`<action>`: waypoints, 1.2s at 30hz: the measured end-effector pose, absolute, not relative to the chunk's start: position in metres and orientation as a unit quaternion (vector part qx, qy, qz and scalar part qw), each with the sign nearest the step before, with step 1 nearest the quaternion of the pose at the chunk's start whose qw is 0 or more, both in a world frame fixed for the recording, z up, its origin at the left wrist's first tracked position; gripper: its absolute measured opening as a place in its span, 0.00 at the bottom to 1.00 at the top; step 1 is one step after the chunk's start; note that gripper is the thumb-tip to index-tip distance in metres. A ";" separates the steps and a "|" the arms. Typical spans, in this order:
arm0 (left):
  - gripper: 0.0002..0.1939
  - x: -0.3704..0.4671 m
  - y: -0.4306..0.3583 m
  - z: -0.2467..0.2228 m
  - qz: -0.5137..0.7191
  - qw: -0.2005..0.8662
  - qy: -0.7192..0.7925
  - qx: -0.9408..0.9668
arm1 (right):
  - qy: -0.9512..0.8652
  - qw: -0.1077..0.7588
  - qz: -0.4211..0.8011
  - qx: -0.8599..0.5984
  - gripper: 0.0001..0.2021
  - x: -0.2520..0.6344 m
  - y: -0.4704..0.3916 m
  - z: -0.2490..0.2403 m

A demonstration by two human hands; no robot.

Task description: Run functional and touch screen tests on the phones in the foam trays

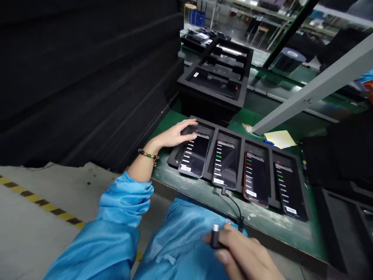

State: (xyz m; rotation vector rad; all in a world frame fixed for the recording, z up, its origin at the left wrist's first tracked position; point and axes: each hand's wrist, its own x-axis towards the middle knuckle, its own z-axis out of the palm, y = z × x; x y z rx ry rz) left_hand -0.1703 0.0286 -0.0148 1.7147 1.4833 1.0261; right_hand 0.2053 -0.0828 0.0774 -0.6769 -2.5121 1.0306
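My left hand (180, 132) lies over the far end of the leftmost phone (194, 155), its fingers stretched out toward the tray's far edge and the thumb at the top of the screen. In front of my lap, my right hand (241, 249) pinches a black USB cable plug (215, 237) with its metal tip pointing up. A second black cable (234, 204) is plugged into the near end of the second phone (225, 165). Beside it lie an orange-edged phone (256, 179) and a rightmost phone (290, 190). All have lit screens with lists and sit in a dark foam tray (213, 142).
Behind stands a stack of dark foam trays (215, 77). A grey metal post (311, 89) rises at the right, near yellow paper (280, 139) and a blue pen (268, 142). A screwdriver-like tool (304, 167) lies right of the tray. Black curtain (87, 77) hangs at the left.
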 end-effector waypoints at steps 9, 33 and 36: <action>0.40 -0.175 0.026 -0.016 0.360 0.308 0.558 0.681 | -0.896 0.128 0.402 -0.139 0.21 0.145 -0.088 0.072; 0.23 -0.161 0.023 -0.024 0.335 0.243 0.611 0.675 | -0.914 -0.026 0.254 -0.317 0.16 0.111 -0.038 0.026; 0.24 -0.162 0.023 -0.023 0.326 0.242 0.614 0.677 | -0.916 -0.019 0.240 -0.320 0.16 0.105 -0.041 0.026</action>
